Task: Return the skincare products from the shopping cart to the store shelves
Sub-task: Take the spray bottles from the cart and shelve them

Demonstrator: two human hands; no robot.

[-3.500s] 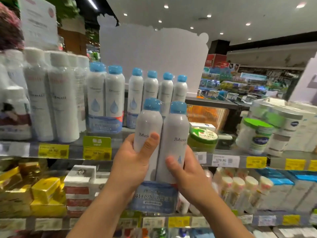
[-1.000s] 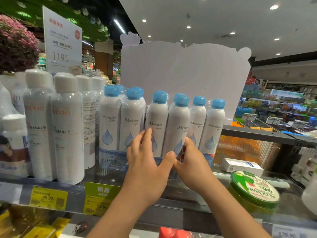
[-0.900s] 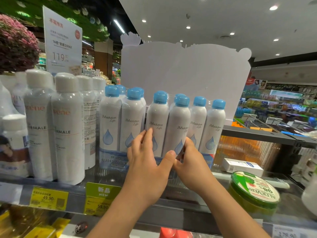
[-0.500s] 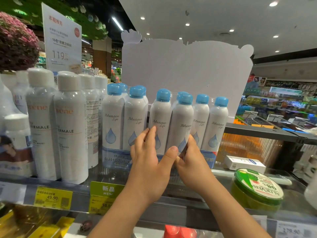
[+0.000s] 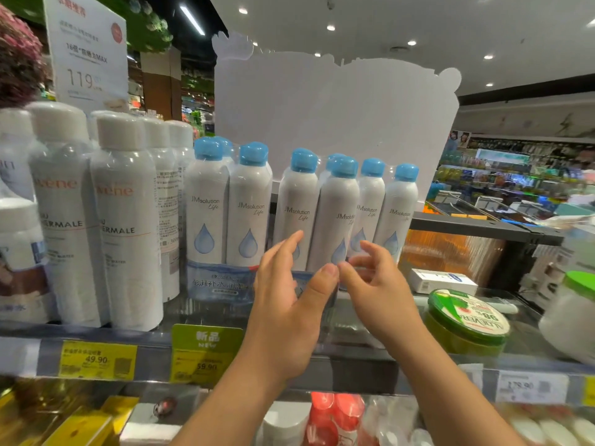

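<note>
A twin pack of white spray bottles with blue caps [image 5: 318, 207] stands upright on the glass shelf [image 5: 225, 313], in a row with other twin packs of the same kind [image 5: 228, 217]. My left hand [image 5: 286, 300] is just in front of the pack with its fingers spread and relaxed, holding nothing. My right hand [image 5: 376, 284] is beside it, fingers loosely curled, a little off the bottles. Both thumbs nearly meet in front of the pack's lower part, which the hands hide.
Tall white-capped spray cans [image 5: 125, 220] fill the shelf's left side. A green aloe vera jar [image 5: 467, 320] and a small white box [image 5: 441, 280] sit at the right. A white display board [image 5: 335, 114] rises behind. Price tags [image 5: 98, 358] line the shelf edge.
Both hands held the twin pack against the shelf row before; now they have let go and drawn back slightly, fingers opened. The pack stays standing on the shelf.
</note>
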